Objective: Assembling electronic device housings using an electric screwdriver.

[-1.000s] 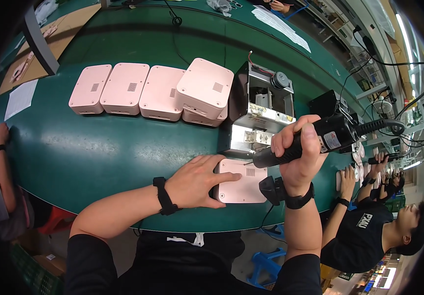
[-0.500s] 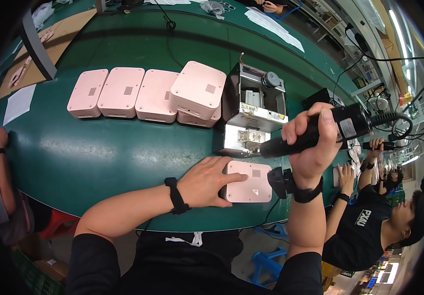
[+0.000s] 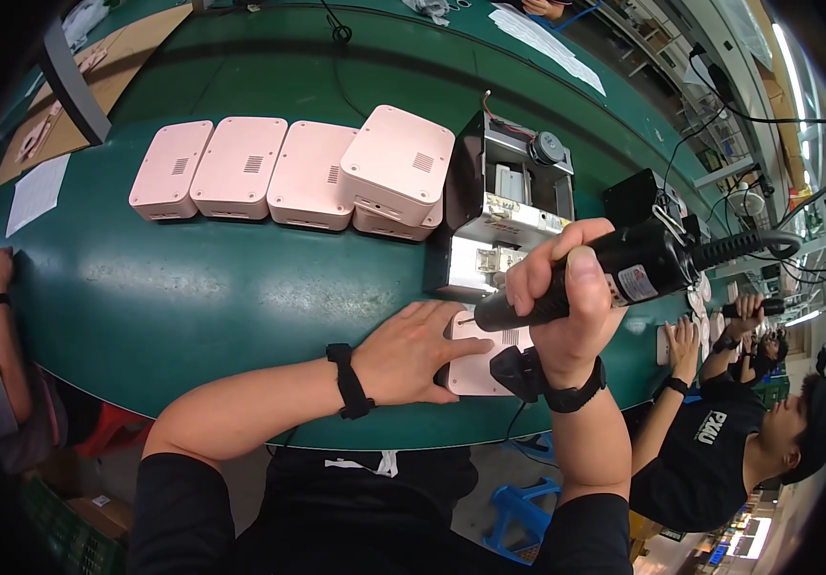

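Pink and flat on the green table (image 3: pixel 231 321), a case (image 3: pixel 475 375) is held just under the left hand (image 3: pixel 401 353): the thumb is set at its near corner, the index finger (image 3: pixel 468 346) is stretched across its top, and the other fingers are placed by its far corner, so that its left end is clasped between them. Up and to the right of that clasp, a black electric screwdriver (image 3: pixel 638 264) is gripped in the right hand (image 3: pixel 571 321), with the fingers wrapped round its barrel and the thumb laid along it. Its bit (image 3: pixel 468 320) is pointed leftward from this grip, over the case's far left corner; whether the tip is seated cannot be told. From the rear of the grip, a black cable (image 3: pixel 748 247) is led off to the right. Just beyond the right hand, a metal machine (image 3: pixel 530 222) is stood, partly hidden by the knuckles. Beyond the left hand, more pink cases (image 3: pixel 240 171) are lined up, one being stacked askew beside the machine. Well to the right of both grips, a co-worker in a dark shirt (image 3: pixel 700 470) is seen.
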`<state>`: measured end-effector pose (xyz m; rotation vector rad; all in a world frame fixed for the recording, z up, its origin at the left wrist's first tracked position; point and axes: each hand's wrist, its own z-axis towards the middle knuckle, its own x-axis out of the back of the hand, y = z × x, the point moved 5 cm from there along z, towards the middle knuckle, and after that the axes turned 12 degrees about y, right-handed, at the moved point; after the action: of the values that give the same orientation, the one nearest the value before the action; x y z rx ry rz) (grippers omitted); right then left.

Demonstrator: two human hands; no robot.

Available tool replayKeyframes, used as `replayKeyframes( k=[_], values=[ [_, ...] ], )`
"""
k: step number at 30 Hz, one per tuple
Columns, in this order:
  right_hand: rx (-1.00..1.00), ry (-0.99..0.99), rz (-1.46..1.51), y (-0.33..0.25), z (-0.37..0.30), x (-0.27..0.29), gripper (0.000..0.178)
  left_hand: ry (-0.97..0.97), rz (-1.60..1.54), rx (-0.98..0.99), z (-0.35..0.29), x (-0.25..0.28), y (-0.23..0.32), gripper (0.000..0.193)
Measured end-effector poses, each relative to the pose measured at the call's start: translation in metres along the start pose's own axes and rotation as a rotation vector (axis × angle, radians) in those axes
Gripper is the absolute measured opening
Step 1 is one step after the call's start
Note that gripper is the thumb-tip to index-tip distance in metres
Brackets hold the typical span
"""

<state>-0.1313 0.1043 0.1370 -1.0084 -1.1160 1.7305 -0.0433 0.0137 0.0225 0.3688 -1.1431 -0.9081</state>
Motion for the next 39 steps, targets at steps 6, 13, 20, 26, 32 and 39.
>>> replayKeyframes(
  k=[6,13,20,26,32,39],
  values=[
    [0.051,-0.034,-0.028,-0.002,-0.013,-0.007,0.027,0.015,-0.002,-0.036,-0.001,-0.001,0.0,0.073],
    [0.097,0.015,-0.032,-0.019,-0.008,-0.001,0.027,0.016,-0.001,-0.019,-0.009,0.008,-0.002,0.072],
    [0.26,0.166,0.014,-0.046,0.023,0.026,0.025,-0.06,0.036,0.092,-0.029,0.049,-0.01,0.07],
    [0.17,0.207,-0.07,-0.037,0.028,0.028,0.027,-0.079,0.055,0.125,-0.029,0.063,-0.015,0.07],
    [0.012,0.092,0.107,-0.05,-0.017,0.036,0.032,-0.041,0.043,0.138,-0.032,0.065,-0.017,0.071],
    [0.011,0.062,0.018,-0.046,-0.036,0.038,0.035,-0.032,0.061,0.114,-0.031,0.062,-0.017,0.071]
  ],
)
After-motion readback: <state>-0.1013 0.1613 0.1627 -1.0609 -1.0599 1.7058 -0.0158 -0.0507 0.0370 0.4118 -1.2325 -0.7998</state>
